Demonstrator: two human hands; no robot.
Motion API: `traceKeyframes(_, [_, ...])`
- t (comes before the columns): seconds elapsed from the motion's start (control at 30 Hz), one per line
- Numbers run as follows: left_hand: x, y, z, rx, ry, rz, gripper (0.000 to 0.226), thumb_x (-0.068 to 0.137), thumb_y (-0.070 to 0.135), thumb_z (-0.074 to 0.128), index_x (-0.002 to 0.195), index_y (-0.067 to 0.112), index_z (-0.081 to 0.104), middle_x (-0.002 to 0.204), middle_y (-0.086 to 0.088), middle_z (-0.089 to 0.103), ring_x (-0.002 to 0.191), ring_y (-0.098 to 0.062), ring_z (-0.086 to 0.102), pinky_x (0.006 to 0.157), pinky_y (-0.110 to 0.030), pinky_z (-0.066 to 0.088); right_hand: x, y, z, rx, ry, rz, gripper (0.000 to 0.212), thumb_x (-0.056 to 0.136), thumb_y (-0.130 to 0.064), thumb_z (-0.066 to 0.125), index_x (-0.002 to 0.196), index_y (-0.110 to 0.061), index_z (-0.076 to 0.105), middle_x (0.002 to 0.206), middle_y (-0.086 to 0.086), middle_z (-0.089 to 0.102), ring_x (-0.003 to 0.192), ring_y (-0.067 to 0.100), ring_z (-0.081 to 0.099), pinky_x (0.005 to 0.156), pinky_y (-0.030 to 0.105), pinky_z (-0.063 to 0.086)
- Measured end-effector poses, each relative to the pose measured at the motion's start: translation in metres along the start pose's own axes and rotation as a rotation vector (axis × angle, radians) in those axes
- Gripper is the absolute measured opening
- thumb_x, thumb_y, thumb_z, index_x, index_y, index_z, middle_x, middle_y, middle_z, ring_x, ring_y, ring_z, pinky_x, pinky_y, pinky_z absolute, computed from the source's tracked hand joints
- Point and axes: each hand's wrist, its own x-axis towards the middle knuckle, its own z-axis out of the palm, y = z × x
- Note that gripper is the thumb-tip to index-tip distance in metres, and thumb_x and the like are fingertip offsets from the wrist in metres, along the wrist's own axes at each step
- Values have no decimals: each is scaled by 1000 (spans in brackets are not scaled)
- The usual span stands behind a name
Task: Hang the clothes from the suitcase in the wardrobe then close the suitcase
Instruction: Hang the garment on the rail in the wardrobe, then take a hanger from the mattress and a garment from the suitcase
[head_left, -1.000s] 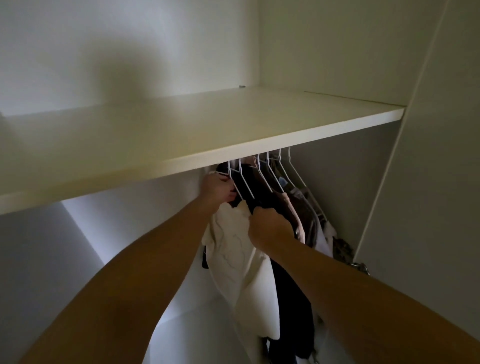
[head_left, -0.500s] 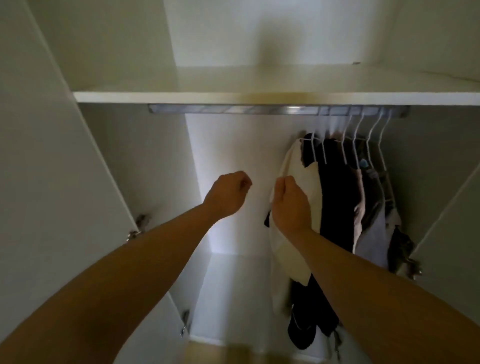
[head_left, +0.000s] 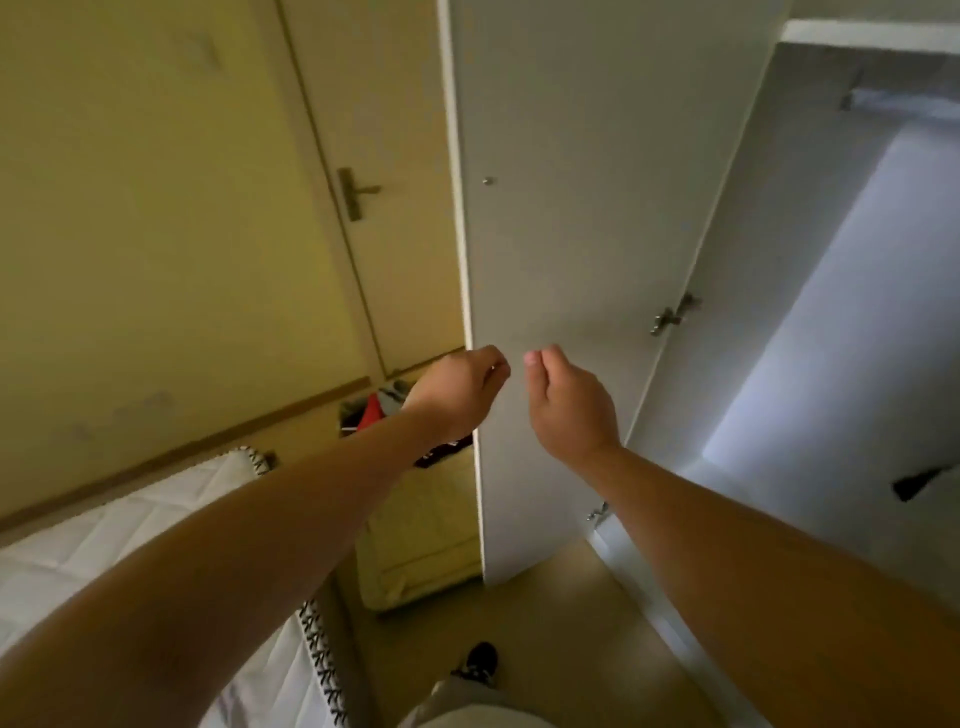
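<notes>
The floor (head_left: 545, 623) is a pale beige, smooth and dim, running between a cream wall (head_left: 156, 208) and a tall white wardrobe (head_left: 831, 312) whose flat matt door (head_left: 571, 182) stands swung open, a tiny metal knob (head_left: 487, 181) on its face and a steel hinge (head_left: 672, 314) at its back edge. Beyond it is a cream room door (head_left: 400, 130) with a brass lever handle (head_left: 356, 193). Low behind the wardrobe door sits what looks like a pale yellow soft-sided suitcase (head_left: 421, 545) (the picture is blurred here), with red, grey and black clothes (head_left: 374, 413) bunched at its far end. A white quilted mattress (head_left: 104, 535) with black cross-stitching along its edge fills the near left corner. Inside the wardrobe a metal rail (head_left: 904, 101) shows high up, and a scrap of dark garment (head_left: 917, 483) at the right edge. The person's left hand (head_left: 457, 395) and right hand (head_left: 569, 410) hang in front of the door, near each other, fingers loosely curled, each holding nothing. A dark shoe (head_left: 480, 662) shows below.
</notes>
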Motion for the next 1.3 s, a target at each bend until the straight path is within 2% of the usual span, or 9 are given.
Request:
traceKeyframes(0.23, [-112, -180, -26, 39, -28, -564, 25, 101, 35, 39, 88, 21, 55, 82, -5, 64, 72, -26, 60, 60, -35, 49, 12, -114, 140, -57, -458, -303, 32, 105, -40, 26, 84, -21, 40, 73, -4, 51, 63, 23, 47, 53, 34, 32])
traceKeyframes(0.33, [-149, -242, -23, 51, -71, -737, 26, 100, 33, 39, 101, 17, 60, 88, -5, 65, 76, -22, 59, 60, -31, 45, 14, -152, 204, -94, -644, -403, 35, 105, -40, 26, 83, -20, 44, 64, -2, 52, 57, 21, 53, 49, 32, 37])
traceKeyframes(0.43, [-183, -323, -12, 16, -153, -959, 27, 99, 27, 43, 117, 14, 59, 111, -8, 64, 96, -26, 62, 74, -33, 49, 14, -195, 286, -138, -824, -480, 35, 105, -39, 28, 87, -19, 50, 72, 0, 57, 61, 23, 56, 51, 33, 41])
traceKeyframes(0.5, [-205, -365, 2, -5, -216, -1059, 32, 98, 26, 47, 125, 12, 54, 122, -9, 60, 108, -29, 61, 79, -34, 48, 9, -214, 332, -193, -941, -509, 30, 105, -33, 31, 91, -17, 53, 78, 2, 58, 63, 23, 54, 51, 32, 38])
traceKeyframes(0.7, [-278, -470, 41, -103, -373, -1380, 37, 93, 19, 50, 127, 5, 51, 125, -14, 57, 112, -30, 60, 84, -34, 49, -21, -259, 477, -382, -1285, -598, 16, 90, -5, 41, 93, -16, 53, 99, 7, 61, 80, 30, 60, 55, 29, 37])
traceKeyframes(0.8, [-308, -500, 60, -177, -393, -1517, 34, 89, 15, 51, 121, 5, 52, 124, -14, 56, 112, -30, 59, 82, -33, 47, -49, -264, 530, -437, -1439, -571, 31, 85, -3, 46, 110, -13, 61, 111, 8, 61, 99, 33, 63, 70, 31, 45])
traceKeyframes(1.1, [-359, -595, 142, -376, -320, -1913, 47, 94, 26, 48, 132, -1, 47, 130, -21, 53, 118, -38, 54, 97, -45, 48, -136, -250, 668, -464, -1715, -298, 24, 90, -4, 45, 108, -7, 61, 111, 12, 62, 100, 33, 63, 76, 33, 48])
traceKeyframes(1.2, [-363, -610, 159, -456, -240, -2024, 29, 94, 13, 45, 121, 2, 40, 108, -18, 56, 109, -32, 54, 89, -35, 42, -162, -239, 704, -412, -1782, -175, 22, 90, -6, 44, 106, -7, 58, 113, 14, 62, 97, 33, 62, 77, 33, 50])
traceKeyframes(1.3, [-368, -611, 168, -416, -42, -2104, 31, 89, 4, 48, 119, 7, 40, 102, -12, 54, 104, -36, 58, 78, -40, 43, -182, -233, 726, -328, -1841, -4, 28, 94, -9, 44, 119, -3, 55, 118, 17, 59, 104, 36, 61, 73, 32, 47])
